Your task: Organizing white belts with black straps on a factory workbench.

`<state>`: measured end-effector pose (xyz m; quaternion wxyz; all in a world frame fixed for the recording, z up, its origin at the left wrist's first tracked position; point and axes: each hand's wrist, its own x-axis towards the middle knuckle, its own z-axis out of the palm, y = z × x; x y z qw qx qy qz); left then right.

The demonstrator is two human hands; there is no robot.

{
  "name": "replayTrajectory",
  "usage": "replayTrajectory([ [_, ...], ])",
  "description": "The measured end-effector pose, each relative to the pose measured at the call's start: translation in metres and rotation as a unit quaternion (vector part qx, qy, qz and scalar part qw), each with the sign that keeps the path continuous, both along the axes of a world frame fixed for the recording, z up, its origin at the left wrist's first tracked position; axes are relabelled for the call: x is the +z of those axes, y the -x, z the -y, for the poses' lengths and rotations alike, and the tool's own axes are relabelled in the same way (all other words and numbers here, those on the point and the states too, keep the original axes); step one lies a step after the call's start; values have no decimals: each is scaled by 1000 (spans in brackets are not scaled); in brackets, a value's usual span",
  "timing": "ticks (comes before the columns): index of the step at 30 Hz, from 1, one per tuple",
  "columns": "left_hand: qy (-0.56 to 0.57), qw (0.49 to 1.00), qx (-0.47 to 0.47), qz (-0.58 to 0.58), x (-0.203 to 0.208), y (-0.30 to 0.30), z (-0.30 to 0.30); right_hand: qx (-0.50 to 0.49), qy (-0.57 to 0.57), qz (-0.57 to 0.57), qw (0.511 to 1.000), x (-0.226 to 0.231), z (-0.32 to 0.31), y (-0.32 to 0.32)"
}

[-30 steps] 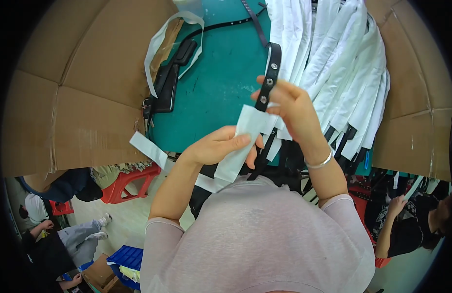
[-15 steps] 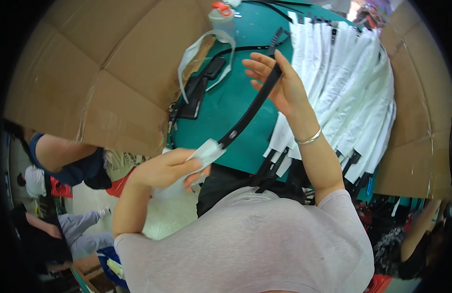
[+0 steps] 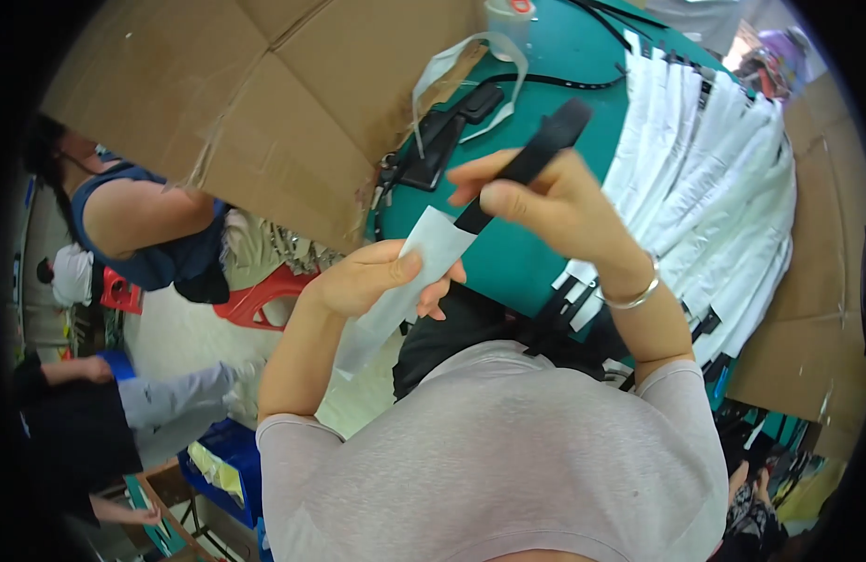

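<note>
My left hand [image 3: 369,277] pinches a thin white sleeve [image 3: 440,240], whose lower part hangs down past my fingers. Out of the sleeve's upper mouth comes a black belt [image 3: 547,142], so one end of it is hidden inside. My right hand [image 3: 573,208] is closed on the belt just above that mouth, thumb on top; the belt's upper end is smeared by motion. To the right of my right hand lies a fanned row of white sleeves [image 3: 681,178], with black belt ends showing at both edges.
The green table [image 3: 517,267] has a cardboard panel [image 3: 330,103] at its left and another [image 3: 798,328] at its right. A black phone or wallet [image 3: 435,155], a white strap [image 3: 442,61] and a plastic cup [image 3: 508,33] lie at the back left. Other people are at the left, near a red stool [image 3: 264,300].
My right hand has come down the belt toward the sleeve's mouth and now grips it. More of the belt is inside the sleeve. The view has shifted left.
</note>
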<state>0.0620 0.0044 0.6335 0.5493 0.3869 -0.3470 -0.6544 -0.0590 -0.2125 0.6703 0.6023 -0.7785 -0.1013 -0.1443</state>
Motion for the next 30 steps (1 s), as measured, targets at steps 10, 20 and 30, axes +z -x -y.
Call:
replayTrajectory([
  [10, 10, 999, -54, -4, -25, 3, 37, -112, 57, -31, 992, -32, 11, 21],
  [20, -14, 998, -53, -43, -51, -4, 37, -186, -236, 10, 954, -28, 12, 8],
  [30, 99, 989, -114, 5, -33, -14, 66, -232, -51, 82, 968, 46, 31, 19],
])
